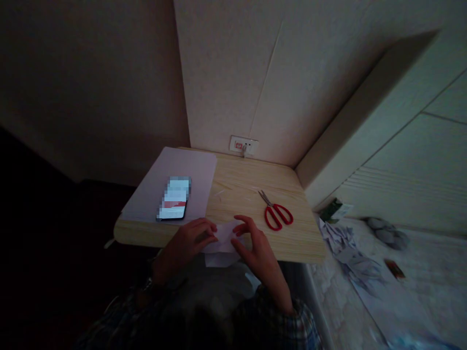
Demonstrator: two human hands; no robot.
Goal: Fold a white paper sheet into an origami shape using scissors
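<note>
A small folded piece of white paper (223, 238) is held at the front edge of the wooden table, with its lower flap hanging past the edge. My left hand (191, 238) pinches the paper's left side between thumb and fingers. At the right side, my right hand (254, 245) has its thumb and curled fingers apart, with the fingertips at the paper; how firmly they touch it I cannot tell. Red-handled scissors (274, 211) lie on the table beyond my right hand, blades pointing away to the left.
A phone (175, 198) with a lit screen rests on a stack of white paper (199, 167) at the table's left. Behind the table (241, 182) is a wall socket (243, 146). To the right, a bed (430, 272) holds crumpled paper (350, 253) and a grey soft item (386, 233).
</note>
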